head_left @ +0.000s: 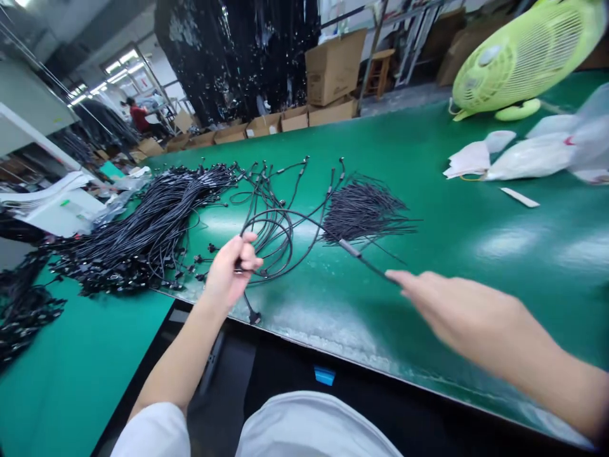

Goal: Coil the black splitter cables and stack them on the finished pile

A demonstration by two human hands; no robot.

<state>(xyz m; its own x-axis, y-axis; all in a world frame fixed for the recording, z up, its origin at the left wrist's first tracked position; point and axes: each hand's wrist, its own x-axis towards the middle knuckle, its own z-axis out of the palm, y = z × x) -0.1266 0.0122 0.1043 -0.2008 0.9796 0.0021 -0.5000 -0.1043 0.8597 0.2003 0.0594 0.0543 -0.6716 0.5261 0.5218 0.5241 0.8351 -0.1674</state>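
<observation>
A black cable (304, 218) runs between my two hands above the green table. My left hand (235, 263) is closed around one part of it, and a connector end (254, 316) hangs below that hand near the table edge. My right hand (457, 308) pinches the cable at the right, just past a grey sleeve (349, 247) on it; its fingertips are partly hidden. Behind the left hand lie several loose looped cables (271, 244). Between the hands, farther back, is a pile of thin black cable ties (364, 209).
A large bundle of black cables (162, 222) lies at the left. A yellow-green fan (523, 57), white plastic bags (528, 155) and a white strip (519, 197) are at the right. Cardboard boxes (333, 70) stand beyond the green table (428, 146). A person (140, 117) sits far back.
</observation>
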